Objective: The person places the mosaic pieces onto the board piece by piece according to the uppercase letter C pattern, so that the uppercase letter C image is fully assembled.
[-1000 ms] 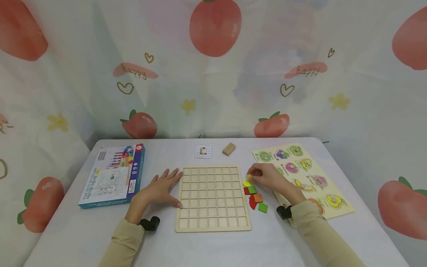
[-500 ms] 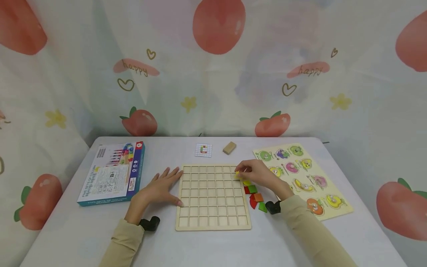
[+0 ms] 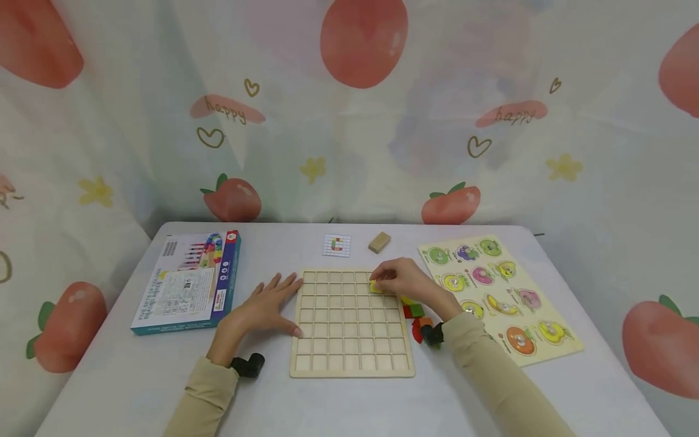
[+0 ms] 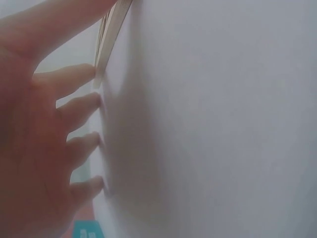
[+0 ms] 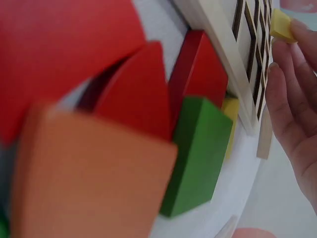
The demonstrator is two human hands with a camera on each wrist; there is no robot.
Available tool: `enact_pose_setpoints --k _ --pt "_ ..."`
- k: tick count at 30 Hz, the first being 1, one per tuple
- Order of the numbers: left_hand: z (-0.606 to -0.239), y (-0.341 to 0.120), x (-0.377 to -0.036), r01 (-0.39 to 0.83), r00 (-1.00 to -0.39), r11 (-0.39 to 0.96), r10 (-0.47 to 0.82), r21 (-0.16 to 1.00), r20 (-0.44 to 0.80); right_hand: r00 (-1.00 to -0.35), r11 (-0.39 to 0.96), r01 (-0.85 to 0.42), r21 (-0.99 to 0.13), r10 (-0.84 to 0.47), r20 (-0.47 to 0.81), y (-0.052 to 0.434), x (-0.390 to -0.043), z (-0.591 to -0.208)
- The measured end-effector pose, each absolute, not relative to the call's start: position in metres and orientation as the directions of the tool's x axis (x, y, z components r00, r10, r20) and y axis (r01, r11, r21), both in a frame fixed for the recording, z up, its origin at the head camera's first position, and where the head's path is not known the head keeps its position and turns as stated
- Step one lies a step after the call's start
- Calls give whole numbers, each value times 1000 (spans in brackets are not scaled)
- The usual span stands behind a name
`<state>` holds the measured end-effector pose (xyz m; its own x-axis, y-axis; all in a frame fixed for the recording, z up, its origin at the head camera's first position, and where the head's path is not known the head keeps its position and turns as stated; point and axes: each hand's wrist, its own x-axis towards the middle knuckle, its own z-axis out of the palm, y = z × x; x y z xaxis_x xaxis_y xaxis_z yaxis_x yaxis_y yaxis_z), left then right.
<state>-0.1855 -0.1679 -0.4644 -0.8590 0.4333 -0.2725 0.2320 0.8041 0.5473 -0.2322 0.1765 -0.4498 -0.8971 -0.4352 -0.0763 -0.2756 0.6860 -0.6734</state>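
Note:
A square wooden grid board (image 3: 344, 337) lies in the middle of the table. My left hand (image 3: 264, 309) spreads its straight fingers at the board's left edge, the thumb and forefinger touching the rim; the left wrist view shows the palm (image 4: 29, 144) beside that edge. Between thumb and fingers, my right hand (image 3: 406, 282) pinches a small yellow block (image 5: 282, 26) over the upper right cells. Right of the board lie red pieces (image 5: 133, 94), a green block (image 5: 198, 153), an orange block (image 5: 94, 173) and another yellow piece (image 5: 230, 119), partly hidden by the right arm in the head view.
A patterned card (image 3: 336, 245) and a plain wooden block (image 3: 379, 242) lie behind the board. At the left is a flat box (image 3: 185, 282). A fruit puzzle board (image 3: 524, 297) covers part of the table's right side.
My right hand has carried the yellow block leftward from the pile to above the board's upper right cells. The left hand stays at the board's left edge.

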Motion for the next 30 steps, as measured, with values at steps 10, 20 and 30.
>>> enact_pose_setpoints --k 10,20,30 --pt "-466 -166 -185 240 -860 809 434 537 -270 -884 656 -279 -701 -461 -80 157 -237 -454" --pt "-466 -166 -185 238 -863 805 432 544 -262 -870 674 -321 -665 -487 -74 149 -239 -457" --pt "-469 -167 -187 236 -866 811 425 535 -262 -864 702 -411 -582 -504 2 145 -238 -459"
